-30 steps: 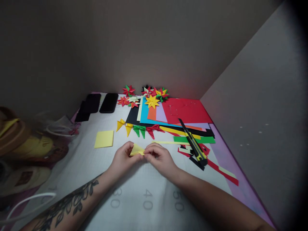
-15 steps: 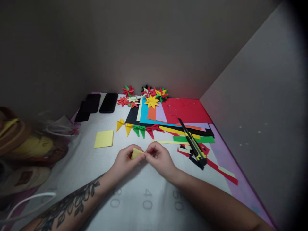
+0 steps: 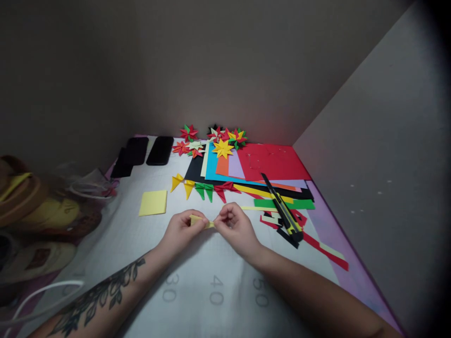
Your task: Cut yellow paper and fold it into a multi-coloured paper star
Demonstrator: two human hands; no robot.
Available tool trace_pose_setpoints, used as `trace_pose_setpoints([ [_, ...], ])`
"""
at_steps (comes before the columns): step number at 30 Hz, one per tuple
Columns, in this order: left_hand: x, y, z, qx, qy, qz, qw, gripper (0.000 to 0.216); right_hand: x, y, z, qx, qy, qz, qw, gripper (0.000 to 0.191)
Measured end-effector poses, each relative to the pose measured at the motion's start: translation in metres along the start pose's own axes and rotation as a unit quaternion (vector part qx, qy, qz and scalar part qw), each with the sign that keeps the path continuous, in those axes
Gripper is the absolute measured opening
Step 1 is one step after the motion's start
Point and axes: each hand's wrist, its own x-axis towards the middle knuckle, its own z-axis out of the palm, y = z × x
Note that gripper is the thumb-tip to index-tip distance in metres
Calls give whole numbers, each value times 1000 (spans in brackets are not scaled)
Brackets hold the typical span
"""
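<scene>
Both my hands meet over the middle of the white cutting mat (image 3: 211, 291), pinching a small folded piece of pale yellow paper (image 3: 200, 221). My left hand (image 3: 181, 232) grips its left end with curled fingers. My right hand (image 3: 234, 227) pinches its right end. Just beyond my hands lies a row of folded paper points, yellow (image 3: 183, 184), green (image 3: 205, 189) and red (image 3: 225, 188). A flat yellow paper square (image 3: 153, 203) rests to the left of my hands.
A stack of coloured paper sheets (image 3: 253, 166) lies at the back right, with a yellow-black utility knife (image 3: 283, 210) and paper strips (image 3: 317, 246) beside it. Finished paper stars (image 3: 221, 148) sit at the back. Two dark phones (image 3: 148, 151) lie back left. Bags and clutter (image 3: 42, 211) crowd the left edge.
My hands have folded the yellow piece narrower: it showed as a wider triangle between the fingers before and is now a thin strip. Both hands shifted slightly away from me.
</scene>
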Motion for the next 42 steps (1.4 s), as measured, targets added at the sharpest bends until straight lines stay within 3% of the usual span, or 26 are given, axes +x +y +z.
trace_pose_setpoints([
  [9,0,6,-1,30,17,-40,999,13,0,4,-5,7,-18,7,1000,18],
  [12,2,5,-3,2,25,-57,998,15,1,2,-10,-61,-52,-76,994,10],
  [16,4,0,-3,-141,-9,-76,987,24,3,3,-14,-135,-96,-202,965,31],
  [20,3,0,-1,-232,-67,-127,962,20,3,8,-14,-151,-93,-238,955,32],
  [26,1,7,0,-246,-90,-169,950,18,1,3,-13,-159,-90,-271,945,20],
  [34,1,4,2,-237,-80,-130,959,19,2,0,-13,-127,-91,-251,955,12],
  [42,0,-3,0,-72,-22,-48,996,25,3,1,-11,-113,-77,-143,980,8],
])
